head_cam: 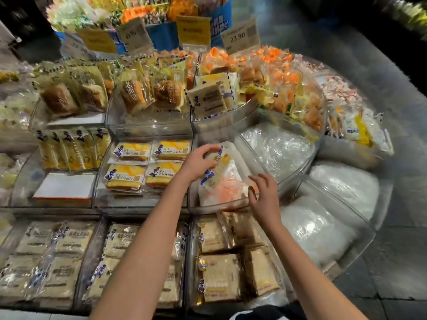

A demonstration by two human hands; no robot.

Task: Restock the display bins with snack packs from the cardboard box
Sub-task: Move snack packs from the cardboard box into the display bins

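Step in hand: placing. Left hand (198,163) was curled round one snack pack (216,168), gripping its upper end, with the pack tilted over the middle-tier bin (199,207). Right hand (263,192) held nothing. Its fingers were spread and slightly bent, just above or on the white filler bag (221,192) lying in that bin; contact could not be told. The cardboard box was not in view.

Judged: this compartment was barely stocked, with little in it beyond the filler and the pack in hand. The next move called for laying the pack flat on the filler, label up, like the four yellow packs (147,167) in the bin to the left. The free hand would likely need to press the filler level first.

Edges: the clear acrylic walls were hard to see. The left divider ran just beside the left wrist, and the curved wall of the round bin (277,146) was near the right hand. The upper-tier bin (150,125) stood close behind. Open room lay above and toward the front
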